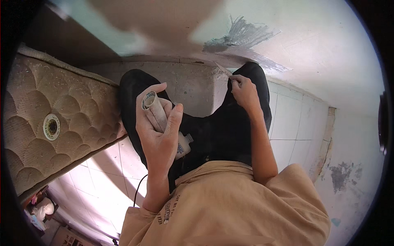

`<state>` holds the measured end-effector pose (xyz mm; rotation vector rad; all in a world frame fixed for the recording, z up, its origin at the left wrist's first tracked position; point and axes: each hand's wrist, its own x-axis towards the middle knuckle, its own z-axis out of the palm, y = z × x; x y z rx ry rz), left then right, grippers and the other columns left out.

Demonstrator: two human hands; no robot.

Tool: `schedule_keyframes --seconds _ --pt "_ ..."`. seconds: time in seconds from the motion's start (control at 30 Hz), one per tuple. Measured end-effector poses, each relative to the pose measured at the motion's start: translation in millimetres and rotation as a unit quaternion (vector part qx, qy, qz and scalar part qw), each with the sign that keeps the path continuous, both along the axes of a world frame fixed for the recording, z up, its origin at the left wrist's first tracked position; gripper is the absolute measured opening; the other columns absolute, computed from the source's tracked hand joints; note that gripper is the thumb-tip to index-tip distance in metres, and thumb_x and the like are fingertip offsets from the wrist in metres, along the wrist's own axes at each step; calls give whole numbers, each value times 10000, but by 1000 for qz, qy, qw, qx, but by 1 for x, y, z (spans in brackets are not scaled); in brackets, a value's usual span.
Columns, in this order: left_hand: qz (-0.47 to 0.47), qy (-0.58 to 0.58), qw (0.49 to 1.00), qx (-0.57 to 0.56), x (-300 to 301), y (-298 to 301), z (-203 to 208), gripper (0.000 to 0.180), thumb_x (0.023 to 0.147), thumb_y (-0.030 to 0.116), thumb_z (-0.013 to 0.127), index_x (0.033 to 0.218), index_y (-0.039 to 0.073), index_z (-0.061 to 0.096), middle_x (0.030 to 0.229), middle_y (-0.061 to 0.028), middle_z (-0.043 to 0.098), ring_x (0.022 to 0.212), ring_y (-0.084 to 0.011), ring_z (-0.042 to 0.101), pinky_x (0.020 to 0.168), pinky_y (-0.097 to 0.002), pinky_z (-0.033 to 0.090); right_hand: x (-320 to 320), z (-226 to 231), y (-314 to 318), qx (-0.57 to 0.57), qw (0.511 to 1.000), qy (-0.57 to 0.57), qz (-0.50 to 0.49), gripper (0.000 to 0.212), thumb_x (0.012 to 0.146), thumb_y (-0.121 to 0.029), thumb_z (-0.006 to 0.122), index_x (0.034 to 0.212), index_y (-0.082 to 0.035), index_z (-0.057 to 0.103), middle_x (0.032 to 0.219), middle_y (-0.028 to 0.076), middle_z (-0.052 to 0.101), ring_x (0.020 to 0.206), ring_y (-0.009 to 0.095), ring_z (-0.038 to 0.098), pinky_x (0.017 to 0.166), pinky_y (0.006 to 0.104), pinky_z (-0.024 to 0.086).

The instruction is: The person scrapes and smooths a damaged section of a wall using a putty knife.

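Your left grip (159,137) curls round a rolled sheet (155,115), likely sandpaper, above your lap (211,139); your right grip (245,91) pinches a thin pale strip (223,69) near the grey wall patch (248,35). You're probably smoothing; the next stroke wants flat contact.

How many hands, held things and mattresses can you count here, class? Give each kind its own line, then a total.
Hands: 2 (left hand, right hand)
Held things: 2 (roll, thin pale piece)
Mattress: 1
Total: 5
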<state>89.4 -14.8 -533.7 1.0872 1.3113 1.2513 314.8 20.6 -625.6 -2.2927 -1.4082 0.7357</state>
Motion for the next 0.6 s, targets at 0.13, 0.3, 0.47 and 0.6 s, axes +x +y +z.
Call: schedule_keyframes --seconds 0.13,0.3,0.47,0.6 --pt "16 -15 1000 -19 -10 -1 1 335 784 35 594 1107 36 505 745 5 480 540 -20 416 471 -154 376 -11 43 -1 -106 992 62 15 291 841 -184 450 1035 -71 635 698 176 623 601 270 621 641 368 485" --pt "30 -13 999 -28 -11 -4 5 326 783 32 596 1098 31 511 740 3 483 535 -21 416 463 -154 373 -10 4 35 47 983 -137 117 280 774 -107 472 995 -66 639 833 241 619 816 349 620 738 440 487" --pt "15 -19 1000 -12 -1 -5 11 332 782 25 584 1105 25 510 737 1 485 534 -24 418 456 -153 366 -19 -92 58 -6 987 -146 71 237 752 -131 513 934 -12 607 826 237 617 807 411 601 718 471 484" --pt "42 4 998 -41 -10 -12 7 334 785 33 572 1114 29 514 732 3 474 540 -32 422 467 -156 361 -31 -63 25 15 992 -63 111 236 778 -154 508 944 -24 614 815 232 616 799 396 603 707 462 482"
